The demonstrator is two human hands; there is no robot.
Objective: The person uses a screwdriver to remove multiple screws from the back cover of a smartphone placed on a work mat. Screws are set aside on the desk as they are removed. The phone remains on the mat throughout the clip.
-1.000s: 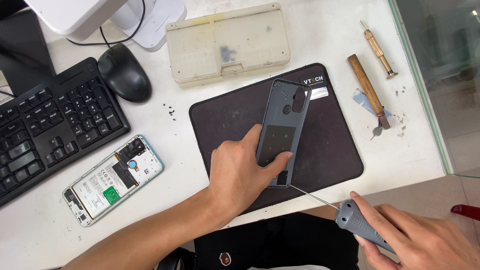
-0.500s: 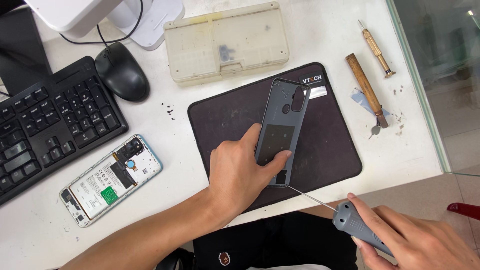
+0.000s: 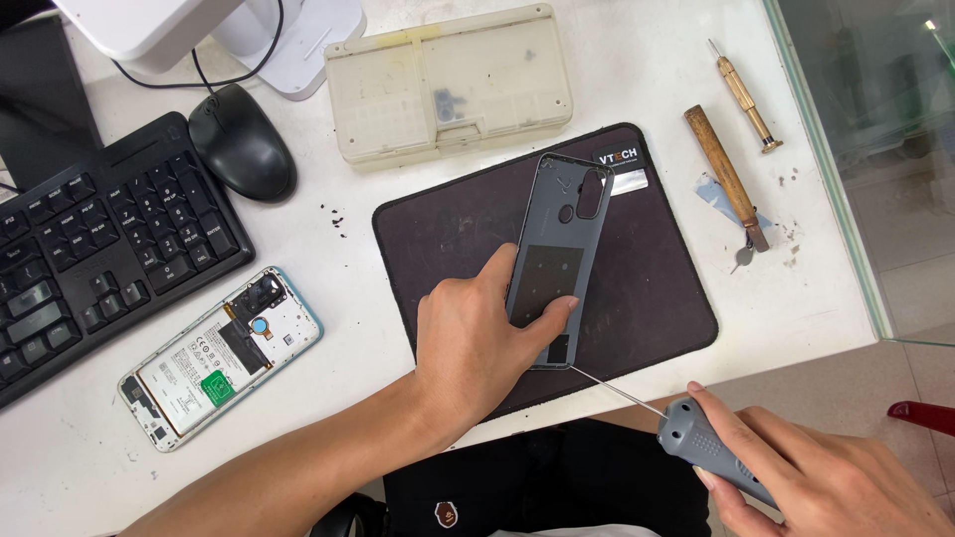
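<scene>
A grey phone back cover is pinned by the left hand onto the dark mat on the white desk; a grey-handled screwdriver is gripped by the right hand at the mat's near edge.

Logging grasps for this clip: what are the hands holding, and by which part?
Left hand pins the grey phone back cover by its lower half on the mat. Right hand grips the screwdriver by its grey handle.

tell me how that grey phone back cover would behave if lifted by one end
The grey phone back cover is a thin shell with camera cutouts, so probably light and slightly flexible. The left hand pins it on the dark mat, suggesting it slides when prodded.
</scene>
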